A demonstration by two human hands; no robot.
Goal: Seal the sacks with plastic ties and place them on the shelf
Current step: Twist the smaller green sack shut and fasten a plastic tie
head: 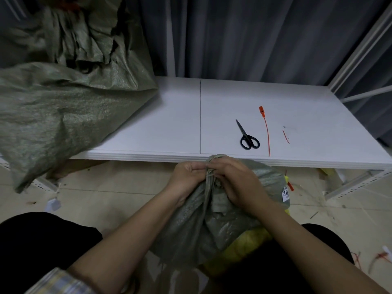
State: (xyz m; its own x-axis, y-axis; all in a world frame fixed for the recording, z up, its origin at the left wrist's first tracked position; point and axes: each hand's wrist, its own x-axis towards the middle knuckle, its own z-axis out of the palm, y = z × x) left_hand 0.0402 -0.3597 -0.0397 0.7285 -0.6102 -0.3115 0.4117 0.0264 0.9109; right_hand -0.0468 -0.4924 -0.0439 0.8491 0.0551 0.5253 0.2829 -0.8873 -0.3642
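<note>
On white shelf [169,124], black scissors [247,135]

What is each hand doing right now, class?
Left hand: grips the gathered neck of the sack.
Right hand: grips the same sack neck.

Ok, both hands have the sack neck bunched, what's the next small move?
Probably keep the left hand gripping the sack neck and reach the right hand for the orange tie lying unused on the shelf beside the scissors.

Bare forearms, a plaid sleeve [61,281] rolled up on the left arm, and black trousers [38,240].
</note>
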